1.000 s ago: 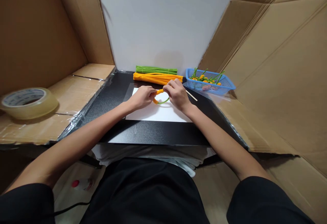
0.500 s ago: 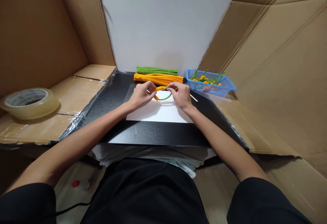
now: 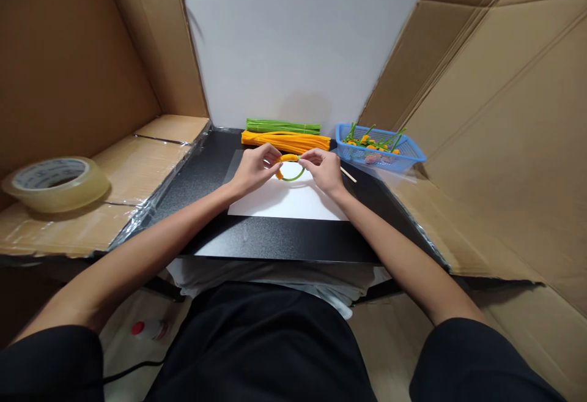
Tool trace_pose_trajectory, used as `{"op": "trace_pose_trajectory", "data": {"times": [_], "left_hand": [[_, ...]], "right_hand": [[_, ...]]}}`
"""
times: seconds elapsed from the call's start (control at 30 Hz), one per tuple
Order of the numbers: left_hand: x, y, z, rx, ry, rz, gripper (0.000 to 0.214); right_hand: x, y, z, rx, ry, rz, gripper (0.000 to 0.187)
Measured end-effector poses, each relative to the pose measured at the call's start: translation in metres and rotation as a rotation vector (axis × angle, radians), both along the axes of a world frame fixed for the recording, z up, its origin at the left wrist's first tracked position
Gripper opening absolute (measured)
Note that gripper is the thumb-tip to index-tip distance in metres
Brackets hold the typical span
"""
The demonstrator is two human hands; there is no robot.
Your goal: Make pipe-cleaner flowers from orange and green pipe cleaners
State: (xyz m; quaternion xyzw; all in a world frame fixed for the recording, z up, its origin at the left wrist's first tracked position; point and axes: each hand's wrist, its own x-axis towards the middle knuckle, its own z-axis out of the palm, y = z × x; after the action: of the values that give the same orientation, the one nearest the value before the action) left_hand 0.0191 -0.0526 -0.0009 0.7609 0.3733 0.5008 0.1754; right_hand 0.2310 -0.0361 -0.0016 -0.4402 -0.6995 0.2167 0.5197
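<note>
My left hand (image 3: 257,169) and my right hand (image 3: 323,171) meet above a white paper sheet (image 3: 288,204), their fingertips pinching a bent chenille stem. Its top part is a fuzzy orange pipe cleaner (image 3: 288,158), with a short orange end hanging below my left fingers. A thin green pipe cleaner (image 3: 293,176) curves under it, forming a small loop. Behind my hands lie a bundle of orange pipe cleaners (image 3: 285,141) and a bundle of green ones (image 3: 283,126).
A blue plastic basket (image 3: 389,165) at the back right holds orange-and-green pipe cleaner pieces. A thin wooden stick (image 3: 348,174) lies beside it. The black table (image 3: 275,238) is walled by cardboard, with a roll of clear tape (image 3: 57,185) on the left ledge.
The loop has rounded and risen slightly. My hands have drawn closer together, with my right fingers shifting along to the stem's junction.
</note>
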Motion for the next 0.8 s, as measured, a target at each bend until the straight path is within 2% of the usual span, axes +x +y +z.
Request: {"op": "trace_pose_trajectory", "data": {"times": [0.3, 0.37, 0.53, 0.6, 0.7, 0.8], "left_hand": [[0.002, -0.005, 0.000, 0.004, 0.035, -0.052, 0.014], [0.001, -0.004, -0.001, -0.016, 0.023, -0.048, 0.019], [0.001, 0.004, -0.004, -0.151, -0.140, -0.036, 0.044], [0.002, 0.008, -0.005, -0.216, -0.248, -0.027, 0.054], [0.004, 0.010, -0.005, -0.302, -0.370, -0.071, 0.058], [0.005, 0.010, -0.004, -0.372, -0.434, -0.105, 0.059]], "right_hand": [[-0.004, -0.008, 0.001, 0.095, -0.126, 0.057, 0.009], [-0.003, -0.009, 0.001, 0.099, -0.156, 0.042, 0.009], [0.004, -0.002, 0.004, 0.240, -0.187, -0.062, 0.005], [0.007, 0.003, 0.004, 0.152, -0.124, 0.001, 0.005], [0.008, 0.010, 0.002, -0.075, 0.028, 0.133, 0.013], [0.008, 0.014, 0.000, -0.167, 0.135, 0.181, 0.027]]}}
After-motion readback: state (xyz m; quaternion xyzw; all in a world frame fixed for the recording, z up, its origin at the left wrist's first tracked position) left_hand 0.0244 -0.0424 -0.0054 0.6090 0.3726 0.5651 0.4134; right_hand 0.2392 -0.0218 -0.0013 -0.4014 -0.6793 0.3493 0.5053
